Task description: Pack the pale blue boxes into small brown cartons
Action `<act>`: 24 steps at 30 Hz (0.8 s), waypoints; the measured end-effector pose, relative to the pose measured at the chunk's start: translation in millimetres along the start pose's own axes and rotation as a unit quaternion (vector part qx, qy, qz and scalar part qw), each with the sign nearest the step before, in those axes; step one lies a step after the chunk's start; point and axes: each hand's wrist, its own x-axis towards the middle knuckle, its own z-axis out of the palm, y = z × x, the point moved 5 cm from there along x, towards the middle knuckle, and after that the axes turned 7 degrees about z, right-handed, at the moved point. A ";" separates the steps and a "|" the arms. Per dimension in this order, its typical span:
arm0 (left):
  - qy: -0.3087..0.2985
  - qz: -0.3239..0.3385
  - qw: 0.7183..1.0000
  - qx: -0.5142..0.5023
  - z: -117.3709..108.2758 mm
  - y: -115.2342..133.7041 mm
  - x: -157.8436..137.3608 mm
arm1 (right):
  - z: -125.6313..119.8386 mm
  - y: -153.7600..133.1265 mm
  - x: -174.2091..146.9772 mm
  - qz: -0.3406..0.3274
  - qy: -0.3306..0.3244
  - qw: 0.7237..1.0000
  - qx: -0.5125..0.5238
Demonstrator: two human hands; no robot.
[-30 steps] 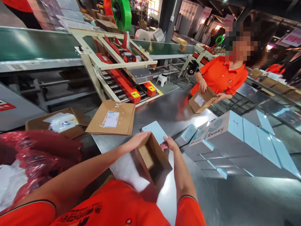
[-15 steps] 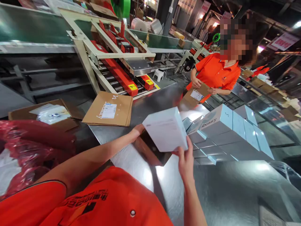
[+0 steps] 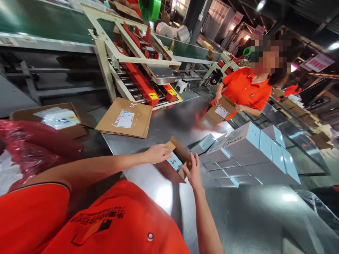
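A small brown cardboard carton (image 3: pixel 169 170) stands on the metal table with its top flaps up. A white box (image 3: pixel 174 161) with a black mark lies down inside it. My left hand (image 3: pixel 158 154) is at the carton's left end, fingers stretched out over a raised flap (image 3: pixel 170 145). At the opposite end my right hand (image 3: pixel 194 171) has its fingers apart, the tips touching or close to the flap there. Neither hand grips the white box.
Stacked white boxes (image 3: pixel 242 150) stand to the right. Flattened cartons (image 3: pixel 124 118) lie at the left edge of the metal table (image 3: pixel 225 215). Beyond are a red-railed carton sealing machine (image 3: pixel 137 77) and a co-worker (image 3: pixel 247 90) holding a carton (image 3: pixel 221 110).
The white box has gone from between my hands down into the carton. My right hand has let go of it and moved left to the carton's flap.
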 end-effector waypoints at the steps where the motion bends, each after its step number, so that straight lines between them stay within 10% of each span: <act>1: -0.013 0.001 1.000 0.011 -1.6 -1.7 -1.1 | 6.2 -3.1 2.2 -0.023 0.007 0.999 -0.032; 9: 0.028 -0.115 0.993 0.019 -9.4 -32.0 38.6 | 15.7 5.1 -33.8 -0.016 -0.115 0.993 0.003; 14: 0.032 -0.191 0.979 -0.057 15.2 -58.3 51.1 | 1.6 9.1 -69.2 0.162 -0.073 0.978 0.108; 24: 0.017 -0.302 0.889 -0.345 49.9 -85.6 42.1 | 55.2 -16.6 -82.0 0.249 0.058 0.966 -0.023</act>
